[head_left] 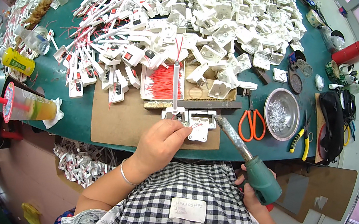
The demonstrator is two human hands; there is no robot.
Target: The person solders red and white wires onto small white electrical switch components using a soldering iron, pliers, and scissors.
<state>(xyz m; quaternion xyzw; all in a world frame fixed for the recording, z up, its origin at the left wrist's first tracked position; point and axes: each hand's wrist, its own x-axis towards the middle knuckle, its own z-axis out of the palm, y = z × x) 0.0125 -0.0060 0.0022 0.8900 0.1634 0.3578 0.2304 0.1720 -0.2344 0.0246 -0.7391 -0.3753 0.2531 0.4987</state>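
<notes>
My left hand (161,142) is closed, its fingertips pressed on a small white plastic switch housing at the table's front edge. The housing's white body (174,112) has a white stem rising from it, with red wires at the top. Beside the fingers lies a white cover piece (199,130), opened out to the right. My right hand (251,196) grips a green-bodied hand tool (263,180) with a long, worn metal barrel. The barrel's tip points left, just right of the housing. The tool's body hides part of the right fingers.
A brown board (111,122) lies under the work, with a metal bar (199,105) behind it. Red wires (164,83) and heaped white housings (234,12) lie beyond. Rightward are orange-handled scissors (252,124), a metal bowl (267,108) and pliers (301,137). A drink cup (28,106) stands left.
</notes>
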